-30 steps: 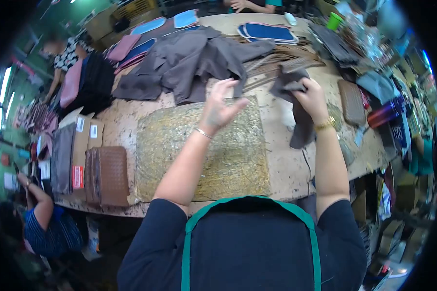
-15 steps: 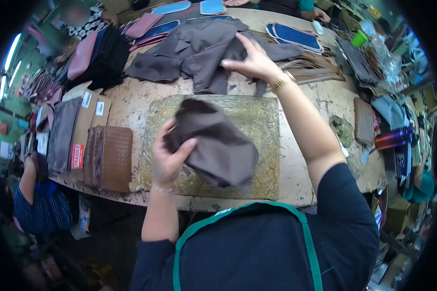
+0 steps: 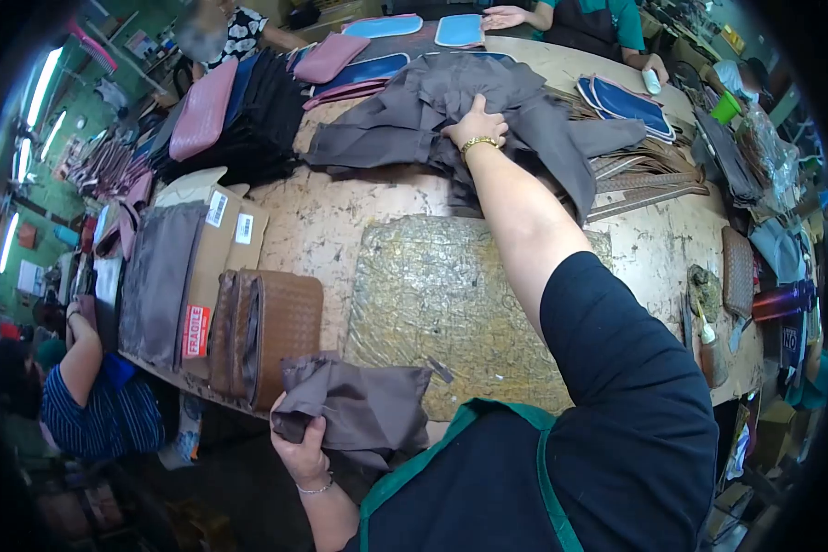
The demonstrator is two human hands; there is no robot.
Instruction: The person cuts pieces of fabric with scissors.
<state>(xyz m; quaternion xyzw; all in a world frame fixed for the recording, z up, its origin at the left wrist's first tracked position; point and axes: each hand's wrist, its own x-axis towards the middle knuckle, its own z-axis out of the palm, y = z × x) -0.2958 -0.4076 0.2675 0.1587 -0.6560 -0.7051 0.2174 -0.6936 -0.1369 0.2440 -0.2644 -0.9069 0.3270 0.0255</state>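
Note:
My left hand (image 3: 300, 448) grips a folded dark grey-brown cloth piece (image 3: 363, 405) at the table's near edge, beside brown woven leather pouches (image 3: 285, 331). Farther out, my right hand (image 3: 477, 127) presses on a heap of dark grey cloth (image 3: 414, 115), its fingers bent into the fabric; whether they pinch a piece is hard to make out. Between my hands lies a worn, yellowish work mat (image 3: 432, 304).
A cardboard box (image 3: 235, 225) with dark sheets stands left, near a black stack topped by a pink woven piece (image 3: 202, 110). Brown straps (image 3: 653, 175), blue panels (image 3: 630, 106) and a purple bottle (image 3: 782, 301) are on the right. Co-workers sit at the far side and left.
My left hand has moved down and towards me with the cloth piece, off the mat. My right hand has come down from above onto the cloth heap. The view has shifted.

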